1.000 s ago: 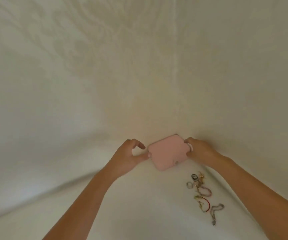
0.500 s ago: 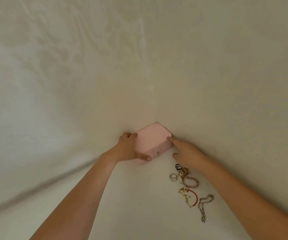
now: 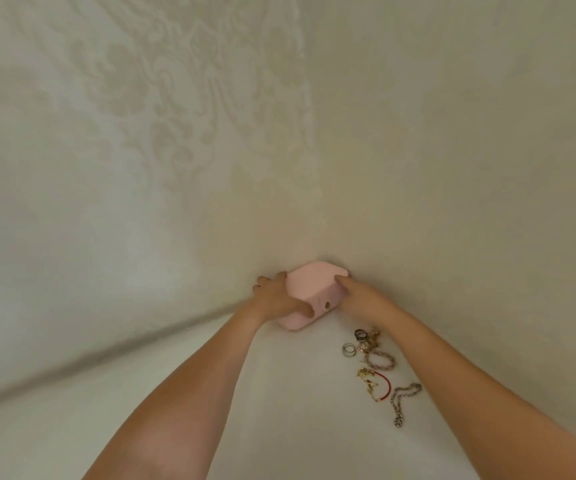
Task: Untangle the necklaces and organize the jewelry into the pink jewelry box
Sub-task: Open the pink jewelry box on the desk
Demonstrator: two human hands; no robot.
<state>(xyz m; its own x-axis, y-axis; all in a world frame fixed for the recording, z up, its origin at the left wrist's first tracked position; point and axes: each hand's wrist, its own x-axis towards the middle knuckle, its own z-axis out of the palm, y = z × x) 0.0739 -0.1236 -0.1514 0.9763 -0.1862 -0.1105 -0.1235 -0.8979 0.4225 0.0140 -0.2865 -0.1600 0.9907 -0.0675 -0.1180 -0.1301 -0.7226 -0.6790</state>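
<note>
Our left hand (image 3: pixel 276 299) and right hand (image 3: pixel 356 294) both clasp the closed box (image 3: pixel 309 282), which sits against the wall. If we pry too hard, it may jerk onto the nearby jewelry (image 3: pixel 376 365) and tangle the chains further.

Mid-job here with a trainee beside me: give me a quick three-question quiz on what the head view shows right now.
1. True or false: the pink jewelry box stands open.
2. Where does the loose jewelry lie? A) inside the box; B) on the white surface between the forearms, nearer the right one; C) left of the left forearm.
3. Which piece lies nearest the camera?

Key:
1. False. The lid is down, and the left hand and right hand both hold the box.
2. B.
3. The silver chain.
</note>
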